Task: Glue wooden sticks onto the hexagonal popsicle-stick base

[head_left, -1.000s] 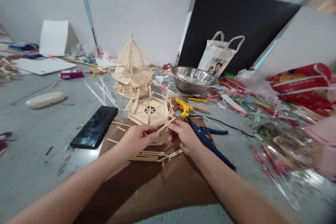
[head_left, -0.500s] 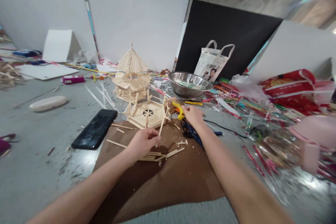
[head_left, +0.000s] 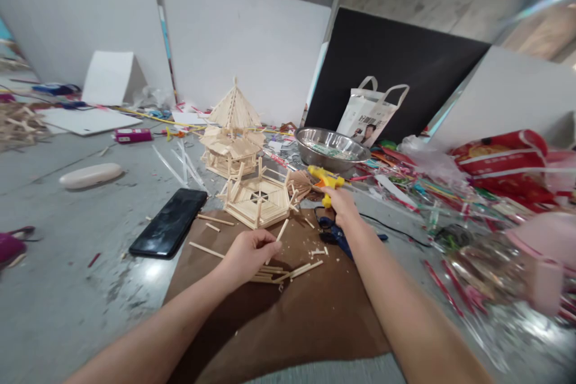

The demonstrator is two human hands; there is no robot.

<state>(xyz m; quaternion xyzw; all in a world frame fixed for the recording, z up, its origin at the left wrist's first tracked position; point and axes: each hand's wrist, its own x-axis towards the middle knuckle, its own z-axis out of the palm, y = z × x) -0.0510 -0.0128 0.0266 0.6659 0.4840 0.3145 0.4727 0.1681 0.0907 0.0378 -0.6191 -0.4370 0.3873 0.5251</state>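
My left hand [head_left: 249, 255] is closed in a pinch on a short wooden stick [head_left: 279, 233], held over a brown mat [head_left: 288, 306]. My right hand [head_left: 341, 204] is wrapped around the grip of a yellow glue gun [head_left: 326, 177], lifted off the floor with its nozzle pointing left. Just in front of both hands stands a hexagonal stick frame [head_left: 258, 198]. Behind it is a finished stick pavilion [head_left: 231, 130]. Loose sticks [head_left: 288, 271] lie on the mat under my left hand.
A black phone [head_left: 168, 222] lies left of the mat. Blue-handled pliers [head_left: 337, 235] lie under my right wrist. A steel bowl [head_left: 330, 148], a printed bag [head_left: 371, 109] and a heap of coloured wrappers [head_left: 450, 192] fill the right side. White and black boards lean behind.
My right hand let go of the stick, reached forward to the yellow glue gun and lifted it. My left hand kept the stick and stayed over the mat.
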